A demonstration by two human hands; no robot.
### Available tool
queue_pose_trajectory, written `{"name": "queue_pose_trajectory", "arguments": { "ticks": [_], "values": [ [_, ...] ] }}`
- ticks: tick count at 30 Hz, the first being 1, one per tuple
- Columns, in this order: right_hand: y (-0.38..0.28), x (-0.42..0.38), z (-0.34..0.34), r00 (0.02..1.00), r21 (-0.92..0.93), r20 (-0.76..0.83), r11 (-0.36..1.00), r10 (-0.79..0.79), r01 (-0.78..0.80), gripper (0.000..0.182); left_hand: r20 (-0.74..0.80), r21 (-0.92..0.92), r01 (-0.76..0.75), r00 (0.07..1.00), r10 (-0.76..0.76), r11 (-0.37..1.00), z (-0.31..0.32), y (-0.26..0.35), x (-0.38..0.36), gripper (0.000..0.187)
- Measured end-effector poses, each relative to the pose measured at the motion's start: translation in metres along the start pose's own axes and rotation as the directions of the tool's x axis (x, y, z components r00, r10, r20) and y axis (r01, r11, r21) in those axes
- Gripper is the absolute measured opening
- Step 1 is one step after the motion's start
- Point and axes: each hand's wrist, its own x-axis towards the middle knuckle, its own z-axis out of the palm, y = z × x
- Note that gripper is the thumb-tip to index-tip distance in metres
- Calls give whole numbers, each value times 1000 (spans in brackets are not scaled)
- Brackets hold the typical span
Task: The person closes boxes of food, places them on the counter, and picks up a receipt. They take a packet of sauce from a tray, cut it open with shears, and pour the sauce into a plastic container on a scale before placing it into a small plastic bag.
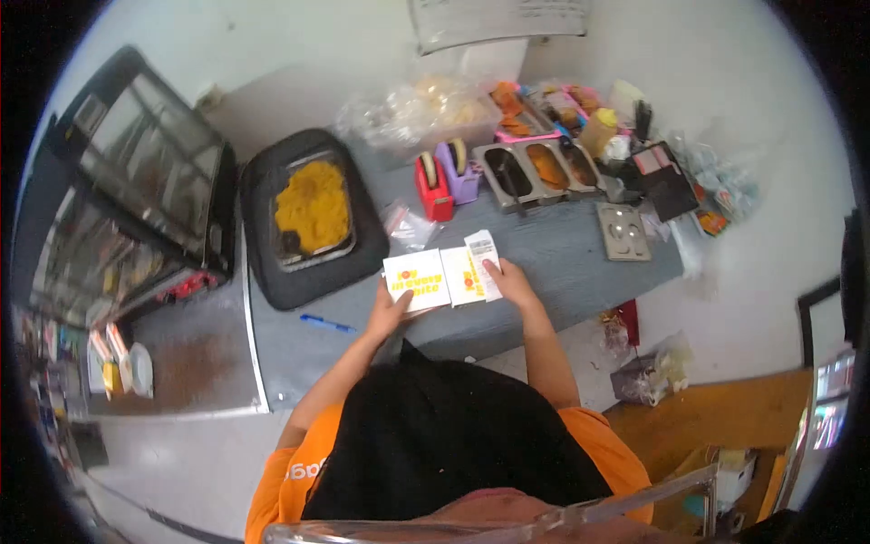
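My left hand grips a white printed food box with yellow lettering, its thumb across the lower left corner. Beside it is a second white printed box, with a narrow printed slip over its right side. My right hand is closed on that box and slip, thumb on top. Both boxes are over the front part of the grey table. Just beyond them lies a clear plastic bag, and a blue pen rests left of my left hand.
A black tray holding a container of yellow food is at left, beside a glass display cabinet. Red and purple tape dispensers, metal sauce pans, a yellow bottle and a metal mould line the back.
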Motion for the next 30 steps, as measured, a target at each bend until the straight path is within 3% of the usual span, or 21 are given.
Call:
{"name": "queue_pose_trajectory", "arguments": {
  "ticks": [2, 4, 6, 7, 8, 9, 10, 12, 14, 16, 17, 19, 21, 23, 25, 26, 28, 30],
  "values": [
    [-13, -7, -12, 999, 19, 8, 999, 40, -40, 45, 62, -58, 34, 998, -30, 998, 7, 15, 4, 57],
    [-18, -6, -18, 989, 47, -49, 990, 136, -134, 44, 157, -1, -1, 988, 1, 1000, 11, 13, 14, 61],
    [11, 14, -18, 994, -11, -110, 1000, 19, -20, 43, 126, 156, 29, 991, -49, 987, 17, 9, 19, 67],
    [11, 20, -35, 990, -18, -140, 1000, 21, -24, 43, 162, -5, 19, 987, -18, 1000, 27, 6, 24, 70],
    [9, 23, -43, 952, -279, -294, 960, -85, -1, 39, 166, -15, 18, 986, -15, 1000, 30, 0, 22, 70],
    [4, 25, -54, 887, -521, -403, 854, -225, -20, 35, 77, -48, 90, 993, -86, 995, 31, -4, 22, 69],
    [-6, 29, -73, 888, -526, -399, 850, -227, -18, 35, -12, -85, 161, 987, -162, 983, 32, -7, 21, 67],
    [-34, 54, -120, 775, -442, -440, 860, -455, 254, 27, -187, -144, 194, 958, -219, 970, 38, 16, 3, 58],
    [-36, 110, -162, 734, -426, -407, 824, -544, 375, 20, -256, 10, 51, 966, -47, 999, 27, -10, -5, 46],
    [-30, 194, -199, 697, -434, -361, 773, -619, 462, 18, -417, 292, 78, 907, 54, 953, 17, -46, -11, 37],
    [-22, 240, -211, 690, -435, -330, 753, -644, 494, 19, -491, 347, 81, 864, 107, 934, 25, -47, -15, 35],
    [-29, 310, -227, 822, -367, -241, 833, -516, 415, 25, -572, 403, 110, 805, 156, 908, 42, -48, -16, 33],
    [-20, 381, -230, 852, -418, -168, 819, -496, 394, 29, -633, 615, 150, 680, 371, 774, 63, -56, -13, 36],
    [-7, 445, -221, 870, -468, -92, 792, -485, 392, 33, -630, 657, 204, 678, 379, 726, 86, -35, -7, 39],
    [-9, 491, -215, 954, -450, 67, 844, -293, 291, 45, -572, 780, 289, 688, 446, 554, 89, -40, -3, 47],
    [-7, 511, -212, 948, -437, 84, 843, -308, 313, 45, -584, 779, 307, 673, 454, 547, 90, -42, -1, 47],
    [-12, 530, -206, 945, -654, 39, 707, -325, 270, 54, -593, 790, 410, 698, 401, 455, 89, -41, 3, 48],
    [10, 567, -194, 910, -643, 46, 685, -412, 342, 61, -629, 767, 458, 678, 381, 450, 88, -43, 5, 46]
  ]
}}
